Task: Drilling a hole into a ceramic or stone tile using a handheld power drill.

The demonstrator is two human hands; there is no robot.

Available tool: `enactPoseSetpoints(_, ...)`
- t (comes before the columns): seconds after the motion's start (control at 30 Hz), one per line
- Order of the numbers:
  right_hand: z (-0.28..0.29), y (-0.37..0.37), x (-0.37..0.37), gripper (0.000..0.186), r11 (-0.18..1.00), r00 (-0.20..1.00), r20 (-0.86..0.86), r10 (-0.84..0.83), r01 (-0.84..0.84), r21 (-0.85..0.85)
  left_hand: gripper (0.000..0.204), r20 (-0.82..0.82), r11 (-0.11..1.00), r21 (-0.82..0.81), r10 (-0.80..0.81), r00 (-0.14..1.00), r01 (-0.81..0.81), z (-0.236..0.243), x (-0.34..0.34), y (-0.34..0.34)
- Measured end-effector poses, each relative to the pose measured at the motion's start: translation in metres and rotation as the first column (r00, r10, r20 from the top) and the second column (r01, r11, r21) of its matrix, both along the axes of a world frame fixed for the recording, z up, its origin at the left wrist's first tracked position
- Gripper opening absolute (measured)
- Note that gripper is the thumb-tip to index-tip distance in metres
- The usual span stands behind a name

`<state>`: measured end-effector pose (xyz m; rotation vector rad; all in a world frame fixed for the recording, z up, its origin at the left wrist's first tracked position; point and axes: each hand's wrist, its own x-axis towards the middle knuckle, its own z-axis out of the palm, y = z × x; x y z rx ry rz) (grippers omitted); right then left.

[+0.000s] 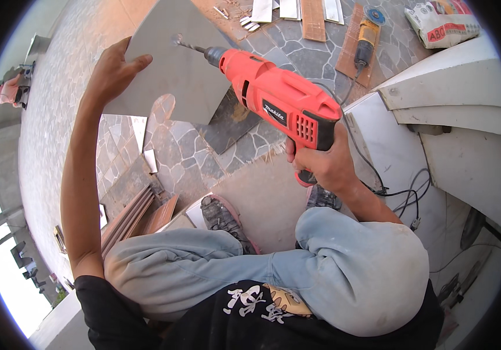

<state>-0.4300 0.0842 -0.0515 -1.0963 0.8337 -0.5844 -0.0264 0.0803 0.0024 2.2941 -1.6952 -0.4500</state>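
Observation:
My right hand (327,162) is wrapped round the handle of a red power drill (279,93), which points up and to the left. Its bit meets a large grey tile (174,76) at a small pale, dusty spot near the tile's upper part; whether it has gone through cannot be seen. At the tile's left edge, my left hand (113,70) grips it with the thumb on the near face and the fingers mostly behind. Under the tile's lower right corner lies a dark slab (227,119) on the stone paving.
A yellow angle grinder (367,44) rests on a brown plank at the far right, beside a printed bag (441,23). White and brown tile strips (313,20) lie at the back. Black cable (399,192) loops at right. Brown strips (131,216) are stacked by my left knee. Another person (12,90) is far left.

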Motion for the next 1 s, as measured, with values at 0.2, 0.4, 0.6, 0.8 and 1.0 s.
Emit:
enactPoseSetpoints(0.2, -0.001, -0.002, -0.002, 0.012, 1.000, 1.000, 0.009, 0.025, -0.025, -0.008, 0.048, -0.021, 1.000, 0.016, 0.007, 1.000, -0.007, 0.004, -0.004, 0.000)
enactPoseSetpoints(0.4, 0.000, 0.001, -0.003, 0.010, 0.997, 0.997, 0.076, 0.034, -0.039, 0.072, 0.047, -0.019, 1.000, 0.011, 0.026, 0.999, -0.026, 0.003, -0.005, 0.000)
enactPoseSetpoints(0.6, -0.001, 0.001, -0.003, 0.011, 0.992, 0.992, 0.124, 0.034, -0.049, 0.114, 0.048, -0.001, 1.000, 0.004, 0.017, 1.000, -0.017, 0.003, -0.004, 0.000)
enactPoseSetpoints(0.8, 0.001, 0.002, -0.005, 0.011, 0.990, 0.993, 0.116, 0.036, -0.051, 0.131, 0.049, -0.002, 1.000, 0.002, 0.011, 1.000, -0.011, 0.003, -0.001, 0.000)
enactPoseSetpoints(1.0, 0.002, -0.001, -0.003, 0.012, 0.992, 0.993, 0.112, 0.027, -0.040, 0.116, 0.052, -0.013, 1.000, 0.004, 0.018, 1.000, -0.018, -0.001, 0.006, -0.002)
